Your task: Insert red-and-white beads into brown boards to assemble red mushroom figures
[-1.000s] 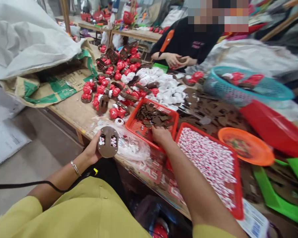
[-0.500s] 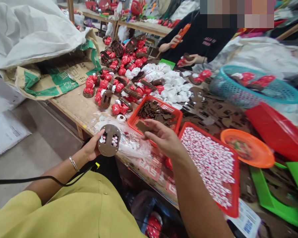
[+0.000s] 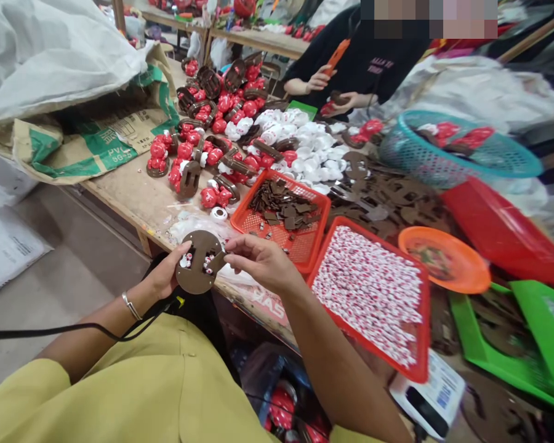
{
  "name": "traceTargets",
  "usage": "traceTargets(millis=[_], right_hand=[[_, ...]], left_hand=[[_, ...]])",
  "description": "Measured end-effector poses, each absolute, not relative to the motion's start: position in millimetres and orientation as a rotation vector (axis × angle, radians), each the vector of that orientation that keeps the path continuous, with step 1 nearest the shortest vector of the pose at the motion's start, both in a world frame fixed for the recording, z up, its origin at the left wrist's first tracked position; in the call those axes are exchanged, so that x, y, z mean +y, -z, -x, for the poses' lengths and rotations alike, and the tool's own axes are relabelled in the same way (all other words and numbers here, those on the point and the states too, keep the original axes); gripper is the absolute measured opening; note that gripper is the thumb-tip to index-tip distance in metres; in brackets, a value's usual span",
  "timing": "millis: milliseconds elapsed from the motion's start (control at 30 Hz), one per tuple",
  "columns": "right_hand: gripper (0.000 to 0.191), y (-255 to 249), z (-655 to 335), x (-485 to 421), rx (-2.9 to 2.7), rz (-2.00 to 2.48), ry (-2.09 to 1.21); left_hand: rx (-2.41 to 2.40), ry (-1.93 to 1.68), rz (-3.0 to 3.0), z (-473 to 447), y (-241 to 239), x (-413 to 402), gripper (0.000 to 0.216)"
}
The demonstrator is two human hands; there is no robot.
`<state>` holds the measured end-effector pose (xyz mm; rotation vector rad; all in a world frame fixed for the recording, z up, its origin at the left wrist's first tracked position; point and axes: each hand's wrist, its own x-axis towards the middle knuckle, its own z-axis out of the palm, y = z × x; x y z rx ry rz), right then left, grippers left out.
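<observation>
My left hand (image 3: 168, 271) grips a round brown plastic base (image 3: 194, 284) by its left edge, over the table's front edge. Two slots in the base show small white-and-red pieces inside. Between the thumb and fingers of my right hand (image 3: 258, 258) is a small flat brown plastic piece (image 3: 219, 261), held at the base's right slot. Whether it is seated there I cannot tell. Beyond my right hand, a red basket (image 3: 325, 212) holds more flat brown pieces (image 3: 284, 206). Nearer on the right, a red tray (image 3: 425, 326) is filled with small white-and-red pieces (image 3: 369, 289).
Red figures on brown bases (image 3: 216, 104) and white parts (image 3: 300, 144) are heaped at the back. Across the table, a co-worker (image 3: 369, 67) holds an orange tool (image 3: 337, 56). A blue basket (image 3: 461, 163), orange plate (image 3: 480, 277) and green tray (image 3: 471, 344) stand right.
My right hand has moved left and down from the red basket to the brown base, carrying the flat brown piece. My left hand keeps hold of the base. The view has shifted slightly.
</observation>
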<state>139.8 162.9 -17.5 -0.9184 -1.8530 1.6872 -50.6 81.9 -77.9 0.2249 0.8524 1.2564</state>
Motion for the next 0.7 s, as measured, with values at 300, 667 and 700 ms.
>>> traceTargets(millis=[300,667,700], right_hand=[[0.022,29.0,-125.0,158.5,-2.090,0.930,-1.297],[0.047,53.3,-118.9,118.2,-2.409,0.787,-0.109],[0.052,52.8,-121.1,113.3,-2.435,0.789,-0.090]], left_hand=[[0.938,-1.295,-0.226,45.8,75.1,81.1,0.035],[0.914,-1.300,-0.086,44.1,62.0,83.8,0.035],[0.930,-1.270,-0.083,42.3,59.2,83.4,0.035]])
